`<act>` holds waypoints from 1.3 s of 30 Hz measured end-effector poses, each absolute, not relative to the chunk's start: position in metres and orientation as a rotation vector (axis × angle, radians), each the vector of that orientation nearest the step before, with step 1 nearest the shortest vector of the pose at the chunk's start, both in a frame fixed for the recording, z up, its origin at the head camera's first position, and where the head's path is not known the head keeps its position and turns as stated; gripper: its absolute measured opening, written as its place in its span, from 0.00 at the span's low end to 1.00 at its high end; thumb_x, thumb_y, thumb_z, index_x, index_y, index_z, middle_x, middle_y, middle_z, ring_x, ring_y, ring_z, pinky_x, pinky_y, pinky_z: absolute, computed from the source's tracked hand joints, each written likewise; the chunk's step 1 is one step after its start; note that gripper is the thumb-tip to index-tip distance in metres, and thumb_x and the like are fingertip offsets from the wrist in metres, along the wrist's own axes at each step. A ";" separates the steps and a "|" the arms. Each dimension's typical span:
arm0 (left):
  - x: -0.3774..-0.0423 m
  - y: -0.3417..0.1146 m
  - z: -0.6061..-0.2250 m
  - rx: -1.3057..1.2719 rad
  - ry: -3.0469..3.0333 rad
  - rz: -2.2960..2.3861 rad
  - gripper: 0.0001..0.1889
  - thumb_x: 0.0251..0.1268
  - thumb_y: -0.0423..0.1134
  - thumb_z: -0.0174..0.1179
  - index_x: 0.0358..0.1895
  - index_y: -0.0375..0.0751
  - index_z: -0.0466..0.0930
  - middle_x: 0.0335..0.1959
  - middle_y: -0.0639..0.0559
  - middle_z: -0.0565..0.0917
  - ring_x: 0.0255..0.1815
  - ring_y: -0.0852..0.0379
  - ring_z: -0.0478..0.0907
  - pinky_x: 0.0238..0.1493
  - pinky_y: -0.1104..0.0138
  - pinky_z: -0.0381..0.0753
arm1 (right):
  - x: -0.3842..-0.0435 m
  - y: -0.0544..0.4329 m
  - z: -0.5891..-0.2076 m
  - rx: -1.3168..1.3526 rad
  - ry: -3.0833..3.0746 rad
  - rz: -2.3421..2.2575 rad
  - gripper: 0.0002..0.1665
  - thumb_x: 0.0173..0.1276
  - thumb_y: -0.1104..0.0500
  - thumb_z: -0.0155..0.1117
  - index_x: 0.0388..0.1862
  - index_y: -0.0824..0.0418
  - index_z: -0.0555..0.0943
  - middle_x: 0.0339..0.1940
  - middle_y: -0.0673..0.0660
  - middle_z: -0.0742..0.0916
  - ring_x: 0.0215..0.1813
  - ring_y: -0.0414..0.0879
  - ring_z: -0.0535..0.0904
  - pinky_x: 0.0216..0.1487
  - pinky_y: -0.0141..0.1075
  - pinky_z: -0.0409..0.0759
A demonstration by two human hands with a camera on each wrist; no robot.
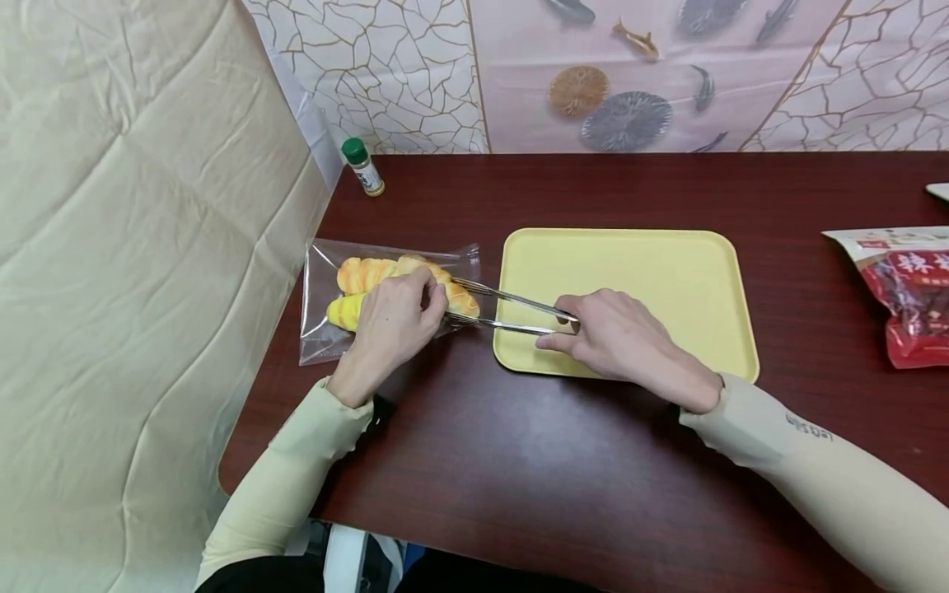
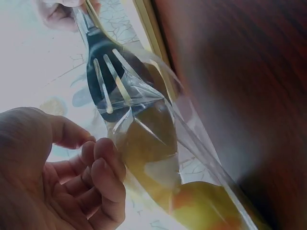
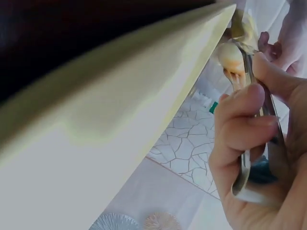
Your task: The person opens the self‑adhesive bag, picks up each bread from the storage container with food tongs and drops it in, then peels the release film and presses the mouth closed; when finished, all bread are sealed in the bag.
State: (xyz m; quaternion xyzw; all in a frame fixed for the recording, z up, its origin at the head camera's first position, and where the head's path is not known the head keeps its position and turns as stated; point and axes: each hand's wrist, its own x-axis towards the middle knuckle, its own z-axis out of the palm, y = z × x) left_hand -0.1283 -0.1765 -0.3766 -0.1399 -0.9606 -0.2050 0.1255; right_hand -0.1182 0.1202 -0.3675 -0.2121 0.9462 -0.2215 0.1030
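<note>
A clear plastic bag [image 1: 317, 284] lies on the left of the table with several bread rolls [image 1: 363, 273] in it, one of them bright yellow [image 1: 343, 313]. My left hand [image 1: 393, 317] is over the bag and pinches its edge between thumb and fingertips, seen closely in the left wrist view. Metal tongs [image 1: 519, 299] are gripped near their bend by my right hand [image 1: 623, 333]. Their slotted ends reach the bag's right end, either side of a golden roll [image 1: 464, 301]. My left hand hides part of the rolls.
Under my right hand is a yellow tray [image 1: 667, 272], right of the bag. A green-capped bottle [image 1: 363, 169] stands at the back left corner. To the far right lies a red and white food packet [image 1: 919, 305]. A padded cream cloth [image 1: 148, 247] borders the table's left edge.
</note>
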 end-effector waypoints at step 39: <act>-0.124 -0.175 -0.371 -0.420 -2.780 -0.575 0.10 0.71 0.38 0.59 0.28 0.44 0.80 0.17 0.49 0.80 0.23 0.44 0.80 0.24 0.51 0.76 | -0.154 0.093 -0.368 -0.605 2.593 -0.665 0.24 0.67 0.40 0.79 0.30 0.55 0.79 0.20 0.48 0.74 0.26 0.45 0.69 0.31 0.38 0.66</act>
